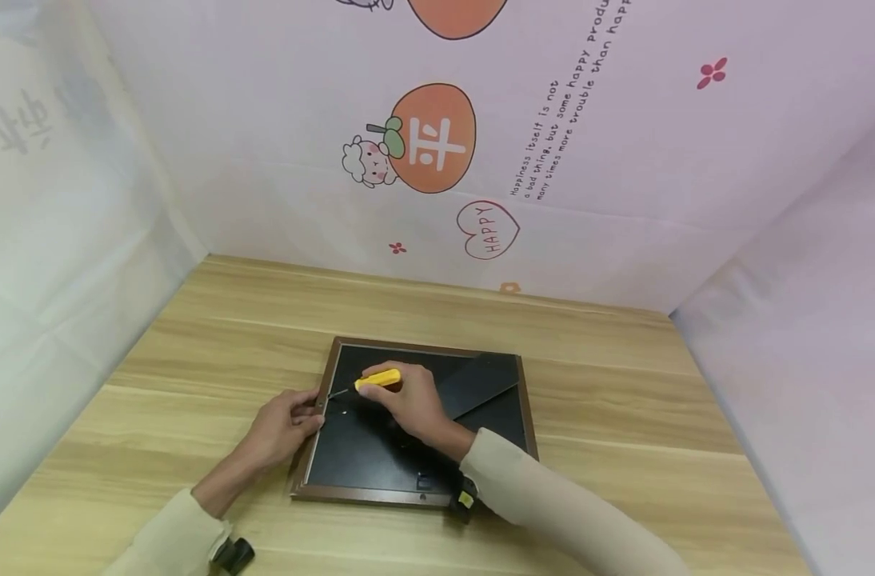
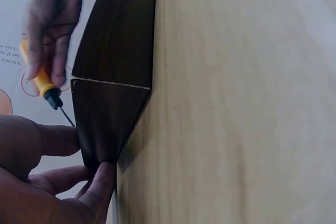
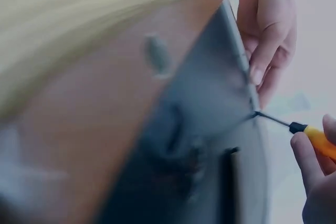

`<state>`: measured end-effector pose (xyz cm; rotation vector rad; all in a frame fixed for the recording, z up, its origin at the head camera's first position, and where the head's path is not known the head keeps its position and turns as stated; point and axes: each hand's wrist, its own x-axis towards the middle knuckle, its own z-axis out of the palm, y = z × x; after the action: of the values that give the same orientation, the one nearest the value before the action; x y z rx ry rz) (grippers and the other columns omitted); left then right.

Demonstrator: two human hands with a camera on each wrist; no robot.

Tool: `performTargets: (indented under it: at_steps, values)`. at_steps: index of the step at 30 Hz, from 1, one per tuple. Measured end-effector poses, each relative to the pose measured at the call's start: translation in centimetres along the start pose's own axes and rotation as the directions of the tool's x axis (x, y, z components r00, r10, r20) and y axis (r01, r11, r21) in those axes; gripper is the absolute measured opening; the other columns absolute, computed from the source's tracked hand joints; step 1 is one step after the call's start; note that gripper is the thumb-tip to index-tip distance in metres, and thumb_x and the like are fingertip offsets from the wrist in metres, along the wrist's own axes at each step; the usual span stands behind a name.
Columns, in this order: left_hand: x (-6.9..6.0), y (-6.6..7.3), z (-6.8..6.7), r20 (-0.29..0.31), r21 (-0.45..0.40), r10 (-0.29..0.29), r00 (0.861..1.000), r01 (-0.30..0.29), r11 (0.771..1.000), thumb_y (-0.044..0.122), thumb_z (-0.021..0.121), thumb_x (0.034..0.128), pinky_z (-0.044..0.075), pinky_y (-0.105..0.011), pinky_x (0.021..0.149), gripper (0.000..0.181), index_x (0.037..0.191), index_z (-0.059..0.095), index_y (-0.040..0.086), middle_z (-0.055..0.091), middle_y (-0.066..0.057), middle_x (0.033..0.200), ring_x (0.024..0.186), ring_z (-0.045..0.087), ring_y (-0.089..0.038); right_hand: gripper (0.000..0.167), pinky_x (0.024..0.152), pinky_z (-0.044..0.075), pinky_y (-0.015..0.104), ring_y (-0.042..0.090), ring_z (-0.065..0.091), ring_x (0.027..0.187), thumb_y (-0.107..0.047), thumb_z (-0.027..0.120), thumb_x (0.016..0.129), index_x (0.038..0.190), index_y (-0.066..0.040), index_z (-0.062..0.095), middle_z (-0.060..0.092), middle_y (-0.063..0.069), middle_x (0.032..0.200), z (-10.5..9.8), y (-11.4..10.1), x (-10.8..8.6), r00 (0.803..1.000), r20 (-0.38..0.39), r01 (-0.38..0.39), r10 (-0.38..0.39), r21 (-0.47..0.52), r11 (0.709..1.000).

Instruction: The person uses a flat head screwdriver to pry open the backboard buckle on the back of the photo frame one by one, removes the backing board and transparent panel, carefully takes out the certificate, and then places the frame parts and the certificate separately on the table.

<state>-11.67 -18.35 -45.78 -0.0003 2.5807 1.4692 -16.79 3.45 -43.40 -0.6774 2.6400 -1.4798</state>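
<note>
A picture frame lies face down, its black backing and brown border showing. My right hand holds a screwdriver by its yellow handle, above the backing's left part. The thin shaft slants down to the left, and in the right wrist view the screwdriver's tip meets the inner edge of the border. At the frame's left side my left hand grips the border. The left wrist view shows the left hand's fingers against the dark outer side of the frame.
A black stand flap crosses the backing toward its upper right corner. The frame rests on a wood-grain table. A printed sheet hangs behind it, with pale sheets on both sides.
</note>
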Motion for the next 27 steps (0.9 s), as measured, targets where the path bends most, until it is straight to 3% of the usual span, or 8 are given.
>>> performTargets:
  at_steps: [4, 13, 19, 27]
  values:
    - [0.0, -0.1, 0.0, 0.002, 0.002, 0.012, 1.000, -0.012, 1.000, 0.000, 0.062, 0.0930, 0.059, -0.029, 0.086, 0.051, 0.139, 0.045, -0.011, 0.051, -0.029, 0.127, 0.113, 0.062, -0.040, 0.025, 0.071, 0.054, 0.015, 0.008, 0.060, 0.084, -0.022, 0.072, 0.091, 0.113, -0.012, 0.070, 0.070, 0.004, 0.107, -0.2, 0.8, -0.5, 0.999, 0.007, -0.045, 0.044, 0.051, 0.998]
    - [0.1, -0.3, -0.1, -0.009, 0.010, 0.029, 1.000, -0.029, 1.000, 0.000, 0.062, 0.0926, 0.059, -0.029, 0.087, 0.050, 0.139, 0.046, -0.012, 0.051, -0.030, 0.127, 0.113, 0.062, -0.041, 0.025, 0.072, 0.055, 0.015, 0.006, 0.061, 0.082, -0.026, 0.073, 0.089, 0.110, -0.013, 0.074, 0.073, 0.003, 0.103, 0.3, 0.8, -0.9, 0.999, -0.031, -0.010, 0.011, 0.036, 0.999]
    - [0.1, -0.4, -0.1, -0.008, 0.015, 0.037, 0.999, -0.037, 0.999, 0.000, 0.062, 0.0933, 0.059, -0.029, 0.087, 0.051, 0.140, 0.045, -0.010, 0.051, -0.029, 0.127, 0.114, 0.062, -0.041, 0.026, 0.069, 0.055, 0.014, 0.006, 0.065, 0.081, -0.025, 0.071, 0.090, 0.110, -0.008, 0.073, 0.075, 0.005, 0.099, 0.9, -0.7, -0.2, 0.997, -0.029, 0.070, -0.070, -0.009, 0.997]
    - [0.0, -0.2, 0.0, -0.005, 0.003, 0.016, 1.000, -0.016, 1.000, -0.001, 0.062, 0.0932, 0.059, -0.028, 0.086, 0.052, 0.141, 0.044, -0.008, 0.050, -0.028, 0.126, 0.113, 0.062, -0.040, 0.021, 0.063, 0.050, 0.009, 0.004, 0.068, 0.077, -0.020, 0.071, 0.091, 0.107, -0.006, 0.073, 0.077, 0.006, 0.095, 1.7, -3.4, 1.0, 0.996, -0.005, 0.089, -0.090, -0.073, 0.993]
